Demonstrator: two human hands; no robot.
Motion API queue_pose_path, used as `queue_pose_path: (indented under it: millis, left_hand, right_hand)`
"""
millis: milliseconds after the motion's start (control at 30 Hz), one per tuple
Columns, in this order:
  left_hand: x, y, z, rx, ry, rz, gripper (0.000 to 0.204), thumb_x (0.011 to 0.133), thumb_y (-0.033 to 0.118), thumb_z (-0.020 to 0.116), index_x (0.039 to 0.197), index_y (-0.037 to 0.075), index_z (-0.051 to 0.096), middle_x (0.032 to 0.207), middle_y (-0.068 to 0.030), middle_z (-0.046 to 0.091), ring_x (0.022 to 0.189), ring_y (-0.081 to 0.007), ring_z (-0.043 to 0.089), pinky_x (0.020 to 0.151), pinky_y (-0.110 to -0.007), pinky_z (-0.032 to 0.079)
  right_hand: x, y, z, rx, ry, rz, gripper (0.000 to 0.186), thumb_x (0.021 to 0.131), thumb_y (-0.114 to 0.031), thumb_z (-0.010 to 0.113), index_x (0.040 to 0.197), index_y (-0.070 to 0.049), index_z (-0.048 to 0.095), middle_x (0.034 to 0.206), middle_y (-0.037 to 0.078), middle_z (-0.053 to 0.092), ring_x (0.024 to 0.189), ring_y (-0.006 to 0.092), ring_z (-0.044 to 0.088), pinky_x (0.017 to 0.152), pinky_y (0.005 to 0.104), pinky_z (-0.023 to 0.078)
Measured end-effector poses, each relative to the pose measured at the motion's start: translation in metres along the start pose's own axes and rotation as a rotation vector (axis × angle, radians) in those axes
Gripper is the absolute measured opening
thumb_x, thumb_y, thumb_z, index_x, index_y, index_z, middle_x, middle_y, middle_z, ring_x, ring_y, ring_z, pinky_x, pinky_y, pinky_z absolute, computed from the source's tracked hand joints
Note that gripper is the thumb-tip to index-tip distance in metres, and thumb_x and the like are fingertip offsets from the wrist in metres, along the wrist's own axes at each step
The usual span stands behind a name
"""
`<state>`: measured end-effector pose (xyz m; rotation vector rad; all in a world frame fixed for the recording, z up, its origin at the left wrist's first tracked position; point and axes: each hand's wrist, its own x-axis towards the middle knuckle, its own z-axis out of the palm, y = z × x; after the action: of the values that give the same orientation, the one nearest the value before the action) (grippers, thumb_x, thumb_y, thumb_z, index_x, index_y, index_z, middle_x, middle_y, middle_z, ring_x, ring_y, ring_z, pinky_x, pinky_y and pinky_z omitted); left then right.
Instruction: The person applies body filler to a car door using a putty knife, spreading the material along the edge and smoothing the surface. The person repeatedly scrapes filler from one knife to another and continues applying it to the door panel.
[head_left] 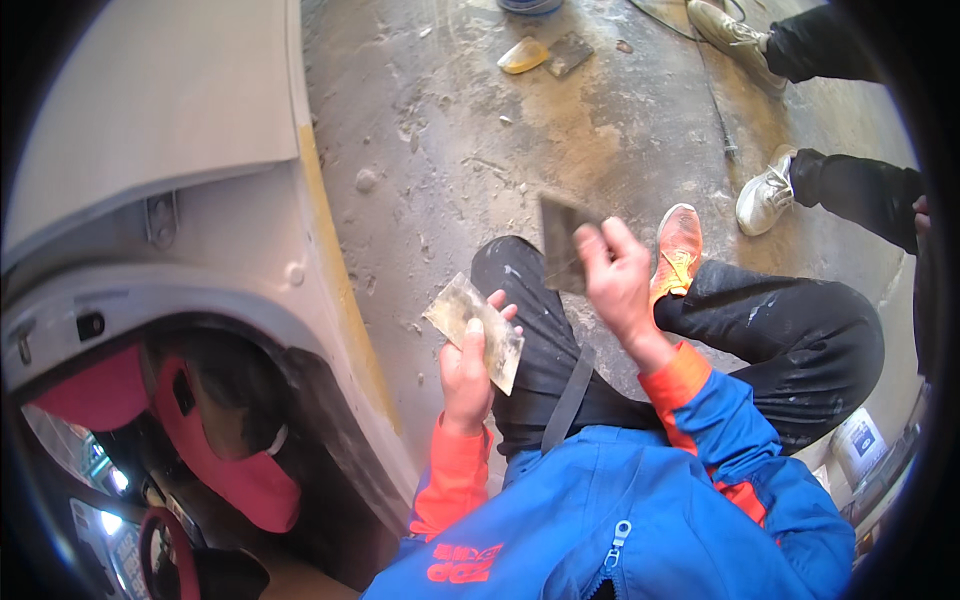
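Note:
My left hand [466, 385] is closed on a flat, pale rectangular putty spreader [468, 318] smeared with yellowish-white paste, its thumb lying across the top face. To the right and a little higher, my right hand [618, 280] grips a dark grey rectangular putty spreader [563, 245] by one edge. The two spreaders are apart, both held above my bent leg. Left of my hands stands a pale car body [180, 110], with a yellowish strip of filler [340, 270] running along its edge. Neither hand touches the car.
On the rough concrete floor [430, 150] lie a yellow-white lump [523, 56] and a dark flat plate [570, 54]. Another person's shoes [768, 195] stand at the right, near a thin cable [722, 130]. A white container [858, 440] sits at the lower right. The car's opening shows pink seats [225, 450].

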<state>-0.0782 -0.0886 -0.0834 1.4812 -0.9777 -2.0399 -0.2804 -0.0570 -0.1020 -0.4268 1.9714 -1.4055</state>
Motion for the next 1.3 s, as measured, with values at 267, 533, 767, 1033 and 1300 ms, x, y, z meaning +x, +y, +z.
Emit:
queue_pose_path:
  millis: [267,533,767,1033,1300]
  left_hand:
    - [0.007,-0.008,0.027,0.523,0.03,0.34,0.038,0.106,0.011,0.047,0.141,-0.004,0.052,0.126,-0.0189,0.063,0.118,-0.0276,0.064,0.1,-0.041,0.049]
    - [0.006,-0.014,0.023,0.571,0.229,0.271,0.041,0.11,0.028,0.048,0.133,-0.005,0.054,0.125,-0.0131,0.062,0.102,-0.0215,0.065,0.077,-0.035,0.054]
    - [0.033,-0.042,0.046,0.336,0.512,0.124,0.048,0.11,0.033,0.049,0.147,0.003,0.044,0.126,-0.0116,0.063,0.099,-0.0186,0.068,0.067,-0.032,0.06]
    - [0.088,-0.064,0.098,0.302,0.479,0.129,0.045,0.109,0.029,0.052,0.144,0.002,0.046,0.136,-0.0126,0.059,0.116,-0.0248,0.065,0.089,-0.041,0.061]
    - [0.093,-0.084,0.086,0.616,0.35,0.161,0.045,0.109,0.026,0.052,0.145,-0.002,0.047,0.134,-0.0099,0.06,0.117,-0.018,0.06,0.093,-0.029,0.05]
  right_hand:
    - [0.0,0.001,0.006,-0.346,-0.085,-0.374,0.02,0.085,-0.005,0.064,0.102,-0.009,0.075,0.07,0.009,0.052,0.066,0.0284,0.06,0.059,0.0379,0.05]
    - [0.067,0.046,0.025,0.045,-0.184,0.041,0.028,0.099,-0.024,0.061,0.092,0.001,0.07,0.072,0.008,0.066,0.067,0.0148,0.059,0.063,0.0351,0.049]
    - [0.084,0.112,0.075,0.395,-0.967,0.441,0.033,0.104,-0.032,0.061,0.112,0.0,0.067,0.1,-0.001,0.068,0.09,0.0048,0.058,0.08,0.0267,0.051]
    - [0.095,0.155,0.028,0.568,-0.701,0.426,0.037,0.087,-0.019,0.076,0.116,0.002,0.068,0.103,0.01,0.074,0.092,0.0154,0.068,0.084,0.0338,0.055]
    - [0.072,0.149,0.007,0.261,-0.425,0.197,0.028,0.082,-0.016,0.077,0.094,0.002,0.06,0.079,0.027,0.066,0.075,0.0448,0.067,0.064,0.0461,0.052]
